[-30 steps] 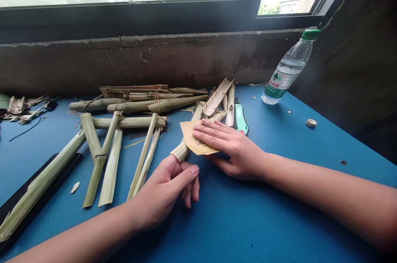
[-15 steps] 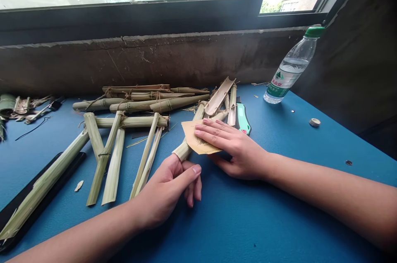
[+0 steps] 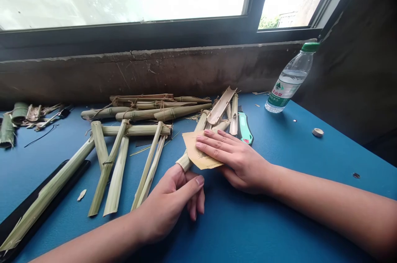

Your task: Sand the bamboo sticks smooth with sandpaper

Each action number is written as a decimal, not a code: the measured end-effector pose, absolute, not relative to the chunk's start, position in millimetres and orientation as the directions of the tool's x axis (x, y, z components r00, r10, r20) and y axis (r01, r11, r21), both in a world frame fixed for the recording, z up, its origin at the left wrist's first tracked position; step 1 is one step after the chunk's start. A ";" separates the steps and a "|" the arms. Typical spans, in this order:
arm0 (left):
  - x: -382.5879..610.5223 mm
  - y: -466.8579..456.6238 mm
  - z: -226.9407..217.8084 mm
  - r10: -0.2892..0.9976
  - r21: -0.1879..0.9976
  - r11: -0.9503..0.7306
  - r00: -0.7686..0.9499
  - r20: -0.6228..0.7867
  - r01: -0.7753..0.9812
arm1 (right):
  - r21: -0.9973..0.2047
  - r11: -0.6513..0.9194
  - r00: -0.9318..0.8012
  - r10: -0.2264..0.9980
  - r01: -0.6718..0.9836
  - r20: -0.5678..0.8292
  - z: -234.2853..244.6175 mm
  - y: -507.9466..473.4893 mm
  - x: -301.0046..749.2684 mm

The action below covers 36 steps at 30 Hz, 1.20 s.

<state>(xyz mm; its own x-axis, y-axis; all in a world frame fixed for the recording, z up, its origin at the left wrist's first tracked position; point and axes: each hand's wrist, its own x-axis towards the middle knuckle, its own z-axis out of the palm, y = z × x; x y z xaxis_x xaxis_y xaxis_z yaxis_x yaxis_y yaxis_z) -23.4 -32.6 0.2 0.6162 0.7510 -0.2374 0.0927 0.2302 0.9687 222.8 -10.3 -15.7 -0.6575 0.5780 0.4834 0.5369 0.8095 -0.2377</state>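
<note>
My left hand [image 3: 176,201] is at the near end of a short bamboo piece [image 3: 185,161], its fingers curled at that end; how far they reach inside is hidden. My right hand [image 3: 235,157] presses a tan sheet of sandpaper [image 3: 198,156], printed side up, over the same piece, with the fingers laid together across it and the thumb underneath. The sheet covers the middle of the bamboo. Just beyond are a split bamboo half [image 3: 221,106] and a teal utility knife [image 3: 245,129].
A tied bamboo frame [image 3: 133,130] stands left of my hands, with bundled bamboo [image 3: 161,110] behind it. A black tray [image 3: 37,197] lies under one pole at left. The water bottle [image 3: 287,81] stands at back right, near a small bamboo ring [image 3: 317,132].
The view has tilted up slightly, so everything sits lower in the picture. Both hands keep nearly the same hold on the bamboo and sandpaper.
</note>
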 end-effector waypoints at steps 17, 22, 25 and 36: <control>-23.3 -31.3 -4.0 0.752 0.972 0.219 0.621 -0.222 0.082 | -0.249 0.800 -0.654 0.592 0.545 0.470 -15.6 -10.6 222.3; -22.8 -31.9 -2.9 0.754 0.974 0.206 0.621 -0.217 0.090 | -0.247 0.800 -0.651 0.592 0.548 0.475 -15.3 -11.1 222.1; -22.7 -31.9 -3.6 0.753 0.973 0.211 0.620 -0.221 0.091 | -0.246 0.797 -0.651 0.596 0.551 0.470 -15.3 -10.9 222.2; -23.7 -32.1 -2.7 0.750 0.968 0.233 0.616 -0.240 0.093 | -0.255 0.801 -0.655 0.592 0.542 0.470 -14.3 -11.3 222.5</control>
